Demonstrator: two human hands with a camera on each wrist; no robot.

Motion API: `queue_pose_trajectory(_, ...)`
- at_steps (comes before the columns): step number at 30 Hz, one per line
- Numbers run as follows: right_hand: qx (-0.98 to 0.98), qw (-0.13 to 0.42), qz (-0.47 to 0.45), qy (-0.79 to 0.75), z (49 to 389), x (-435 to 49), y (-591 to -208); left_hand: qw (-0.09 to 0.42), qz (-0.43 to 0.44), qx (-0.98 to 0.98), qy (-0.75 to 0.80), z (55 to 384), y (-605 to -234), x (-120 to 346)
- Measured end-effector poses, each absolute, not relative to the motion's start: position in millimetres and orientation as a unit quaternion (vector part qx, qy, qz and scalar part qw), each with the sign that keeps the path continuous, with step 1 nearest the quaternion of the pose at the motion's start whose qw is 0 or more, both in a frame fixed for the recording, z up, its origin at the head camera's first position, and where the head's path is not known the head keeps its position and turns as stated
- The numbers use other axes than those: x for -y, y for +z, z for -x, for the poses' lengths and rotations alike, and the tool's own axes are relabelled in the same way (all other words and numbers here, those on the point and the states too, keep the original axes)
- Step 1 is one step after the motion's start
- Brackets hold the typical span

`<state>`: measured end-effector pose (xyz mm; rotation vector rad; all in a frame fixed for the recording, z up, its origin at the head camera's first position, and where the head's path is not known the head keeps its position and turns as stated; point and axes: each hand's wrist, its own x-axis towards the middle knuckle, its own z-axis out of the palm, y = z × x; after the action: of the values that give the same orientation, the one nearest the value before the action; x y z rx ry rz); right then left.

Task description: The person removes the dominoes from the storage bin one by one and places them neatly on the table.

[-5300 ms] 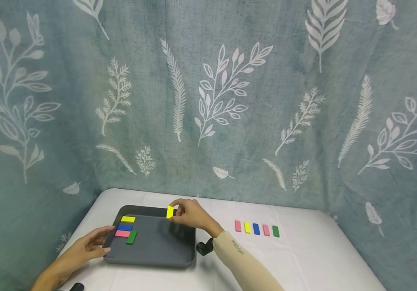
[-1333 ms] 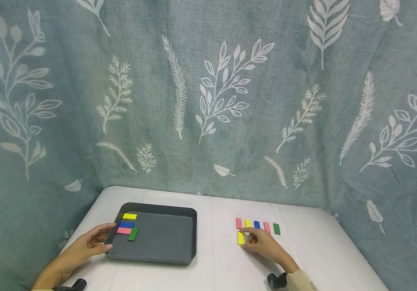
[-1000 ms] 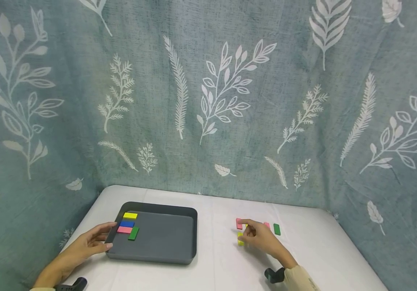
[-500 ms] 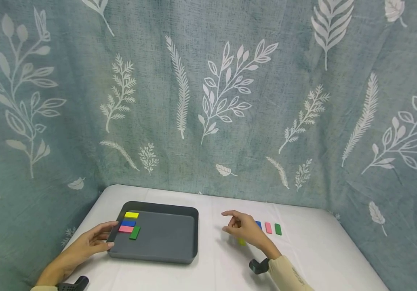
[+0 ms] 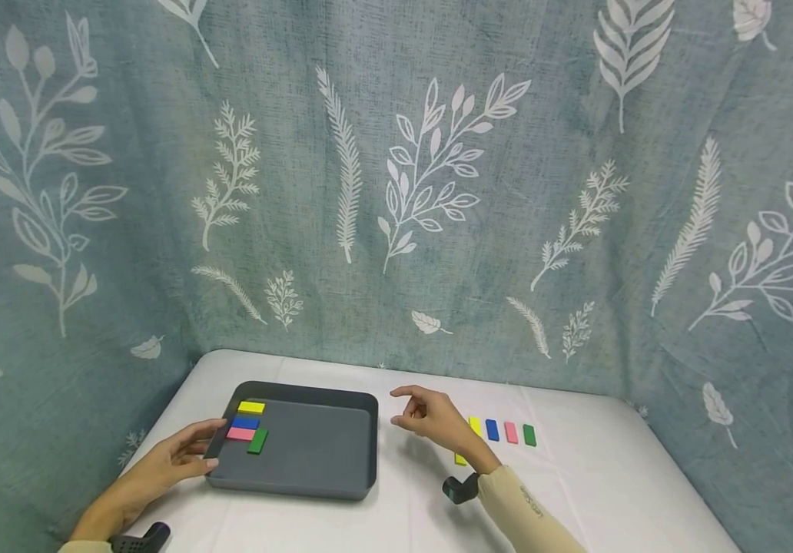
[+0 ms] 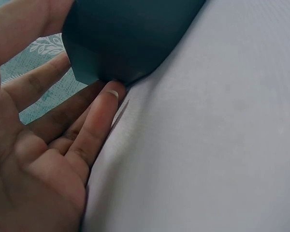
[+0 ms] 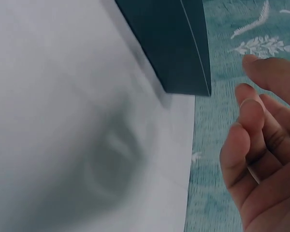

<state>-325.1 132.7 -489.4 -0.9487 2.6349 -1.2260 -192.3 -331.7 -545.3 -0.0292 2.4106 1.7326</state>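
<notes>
A dark grey tray (image 5: 300,491) stands on the left of the table. In its left part lie a yellow block (image 5: 251,408), a blue block (image 5: 245,422), a pink block (image 5: 240,434) and a green block (image 5: 257,441) set at an angle. My left hand (image 5: 171,461) rests its relaxed fingers and thumb along the tray's left side. Beside the tray's right wall hovers my right hand (image 5: 436,417), thumb and forefinger apart with nothing between them. Below its wrist, a yellow block (image 5: 461,459) lies on the table, partly covered.
Right of my right hand a row shows a yellow block (image 5: 475,425), a blue block (image 5: 492,430), a pink block (image 5: 510,432) and a green block (image 5: 529,435). White cloth covers the table (image 5: 611,476). A patterned curtain (image 5: 369,192) hangs behind and at both sides.
My right hand carried a yellow block from the tray, put it down in front of the row, let go and moved back left toward the tray. My left hand stayed at the tray's side.
</notes>
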Motion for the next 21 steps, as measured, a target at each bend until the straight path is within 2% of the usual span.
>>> queue_pose_trajectory(21, -0.834, 0.043, 0.372, -0.405, 329, -54, -488, 0.085, 0.005, -0.808, 0.583, 191, -546, 332)
